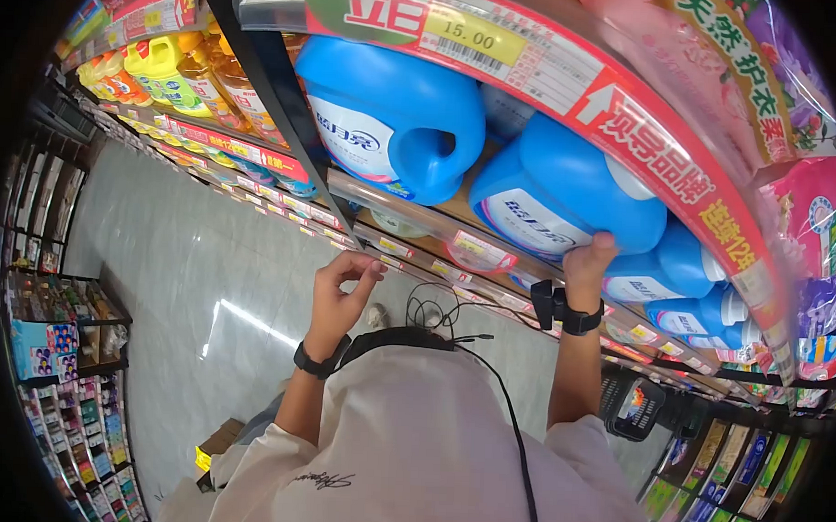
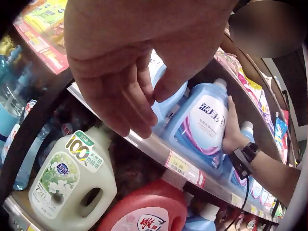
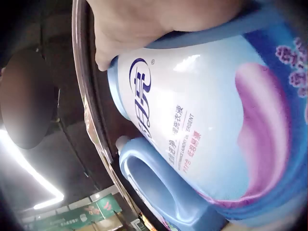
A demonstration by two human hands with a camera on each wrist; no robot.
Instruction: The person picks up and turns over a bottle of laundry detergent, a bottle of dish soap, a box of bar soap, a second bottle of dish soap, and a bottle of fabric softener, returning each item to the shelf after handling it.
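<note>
My right hand (image 1: 585, 269) grips the side of a blue laundry detergent bottle (image 1: 530, 223) with a white label, its other fingers mostly hidden. In the left wrist view the same bottle (image 2: 202, 122) stands upright on the shelf, the right hand (image 2: 232, 127) at its right side. Close up in the right wrist view, that hand (image 3: 163, 21) lies along the bottle's edge, above the label. My left hand (image 1: 340, 300) hangs in front of the shelf with loosely bent fingers and nothing in them. Left of the gripped bottle is another blue detergent bottle (image 1: 386, 113) with a loop handle.
More blue bottles (image 1: 688, 316) line the shelf to the right. A curved price strip (image 1: 572, 73) runs along the shelf above. On the lower shelf are a pale green bottle (image 2: 72, 180) and a red bottle (image 2: 147, 207). A black basket (image 1: 632, 407) is at the right. Cables (image 1: 435, 308) hang near the body.
</note>
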